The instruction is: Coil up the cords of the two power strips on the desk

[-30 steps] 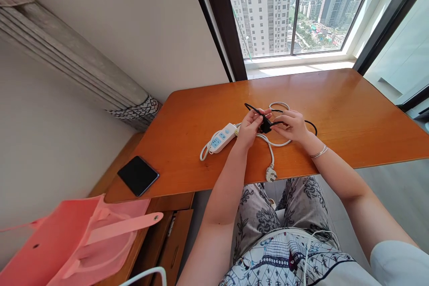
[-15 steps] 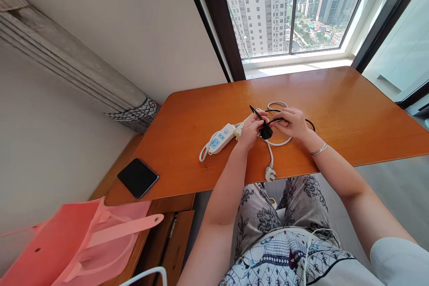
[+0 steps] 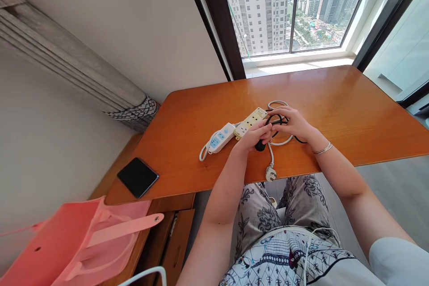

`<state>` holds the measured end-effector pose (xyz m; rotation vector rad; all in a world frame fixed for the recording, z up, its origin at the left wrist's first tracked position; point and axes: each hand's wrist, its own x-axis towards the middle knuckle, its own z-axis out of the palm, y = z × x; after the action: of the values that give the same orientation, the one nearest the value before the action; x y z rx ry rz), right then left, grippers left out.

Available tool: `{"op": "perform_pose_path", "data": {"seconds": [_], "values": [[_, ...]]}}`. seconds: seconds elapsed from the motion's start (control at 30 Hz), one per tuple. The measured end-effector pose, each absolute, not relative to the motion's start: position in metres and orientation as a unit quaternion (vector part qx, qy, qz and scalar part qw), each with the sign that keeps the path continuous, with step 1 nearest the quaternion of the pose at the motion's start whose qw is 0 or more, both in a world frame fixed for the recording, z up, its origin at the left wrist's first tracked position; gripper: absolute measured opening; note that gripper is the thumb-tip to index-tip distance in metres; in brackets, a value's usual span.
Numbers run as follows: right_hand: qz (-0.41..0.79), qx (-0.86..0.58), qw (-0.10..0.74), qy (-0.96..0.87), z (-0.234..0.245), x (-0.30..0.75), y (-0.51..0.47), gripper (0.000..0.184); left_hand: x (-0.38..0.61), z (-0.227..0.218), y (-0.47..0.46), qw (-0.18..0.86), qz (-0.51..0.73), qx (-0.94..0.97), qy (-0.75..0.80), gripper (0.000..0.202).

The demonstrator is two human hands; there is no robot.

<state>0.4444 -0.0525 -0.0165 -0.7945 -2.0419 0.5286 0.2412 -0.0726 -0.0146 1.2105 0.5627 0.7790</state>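
My left hand (image 3: 255, 136) is closed around a black plug (image 3: 260, 145) and the start of its black cable (image 3: 280, 121). The plug's dark end sticks out below my fingers. Just right of it, my right hand (image 3: 292, 123) curls its fingers and thumb round the looped cable; the exact grip is partly hidden. Beside my left hand lies a cream power strip (image 3: 251, 121), touching or nearly touching a white power strip with blue sockets (image 3: 221, 138). A white cord runs under my hands to a white plug (image 3: 271, 173) near the table's front edge.
The wooden table (image 3: 194, 111) stands against the wall and window. A black phone or tablet (image 3: 138, 177) lies at its left corner. A pink bag (image 3: 80, 241) is at the lower left, near wooden drawers (image 3: 177, 237).
The black cable is now gathered into loops between my hands. My left hand has turned over the plug, and my right fingers have spread wider around the loops. The cream strip shows more.
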Motion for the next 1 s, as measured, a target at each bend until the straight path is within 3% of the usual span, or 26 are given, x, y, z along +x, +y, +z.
{"op": "perform_pose_path", "data": {"seconds": [0.23, 0.43, 0.63, 0.8, 1.0], "values": [[0.42, -0.324, 0.435, -0.728, -0.015, 0.447, -0.052, 0.048, 0.244, -0.014, -0.072, 0.747, 0.376, 0.476, 0.273, 0.036], [0.429, -0.339, 0.435, -0.715, -0.013, 0.452, -0.051, 0.054, 0.243, -0.01, -0.07, 0.741, 0.392, 0.468, 0.28, 0.045], [0.472, -0.375, 0.422, -0.677, -0.007, 0.447, -0.054, 0.039, 0.245, -0.009, -0.07, 0.774, 0.367, 0.453, 0.246, 0.054], [0.523, -0.351, 0.413, -0.658, 0.0, 0.446, -0.059, 0.05, 0.245, -0.006, -0.073, 0.816, 0.336, 0.411, 0.228, 0.061], [0.573, -0.345, 0.454, -0.589, -0.005, 0.448, -0.054, 0.053, 0.237, 0.001, -0.075, 0.779, 0.486, 0.315, 0.24, 0.057]]}}
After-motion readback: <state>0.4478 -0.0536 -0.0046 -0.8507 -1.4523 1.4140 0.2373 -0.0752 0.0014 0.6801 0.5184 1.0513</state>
